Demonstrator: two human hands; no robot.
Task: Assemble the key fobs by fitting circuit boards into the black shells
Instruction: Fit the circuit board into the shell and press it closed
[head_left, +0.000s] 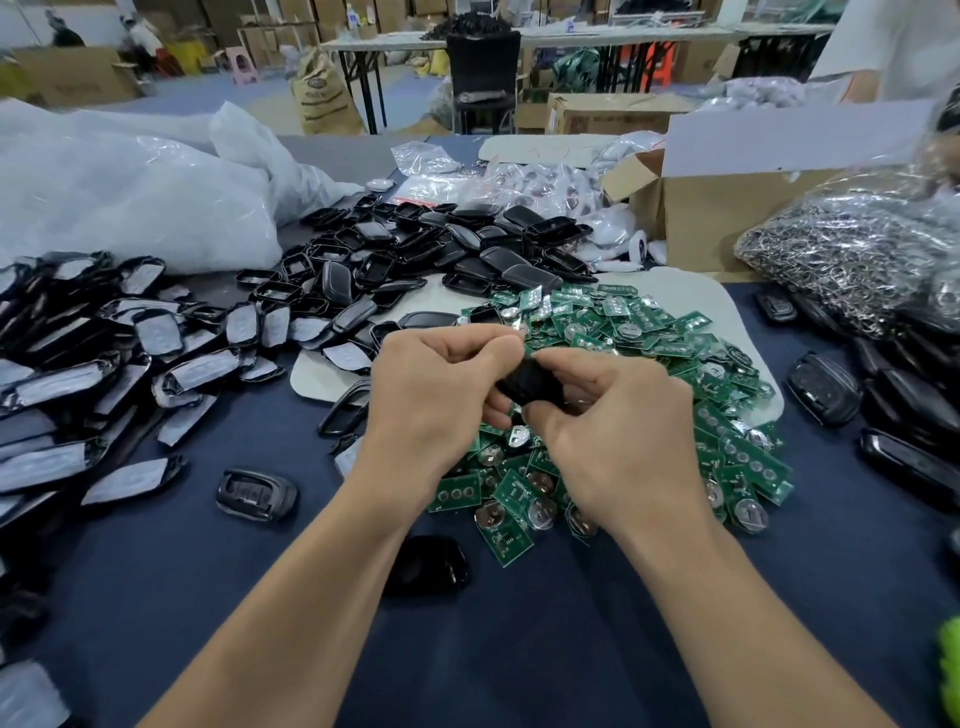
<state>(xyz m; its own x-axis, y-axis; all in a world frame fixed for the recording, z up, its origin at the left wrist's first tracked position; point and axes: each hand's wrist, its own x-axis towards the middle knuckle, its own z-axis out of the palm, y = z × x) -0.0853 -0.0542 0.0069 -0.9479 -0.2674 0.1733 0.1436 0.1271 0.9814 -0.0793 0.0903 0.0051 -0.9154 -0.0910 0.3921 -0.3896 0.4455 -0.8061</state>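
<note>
Head view: the left hand (441, 384) and right hand (613, 431) meet above the board pile (649, 332). Both have their fingers curled round one black shell (527, 382), held between them clear of the table (519, 649). Whether a board sits inside cannot be told, since the fingers hide its face. The shell pile (415, 249) lies behind the hands. Two more lie loose on the cloth: a left fob (257, 493) beside the left forearm and a near fob (426, 566) between the forearms. A ring bag (857, 260) and a box (727, 218) stand at right

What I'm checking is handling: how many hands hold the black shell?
2: the left hand holds the black shell from its left, the right hand from its right. No other hand shows.
</note>
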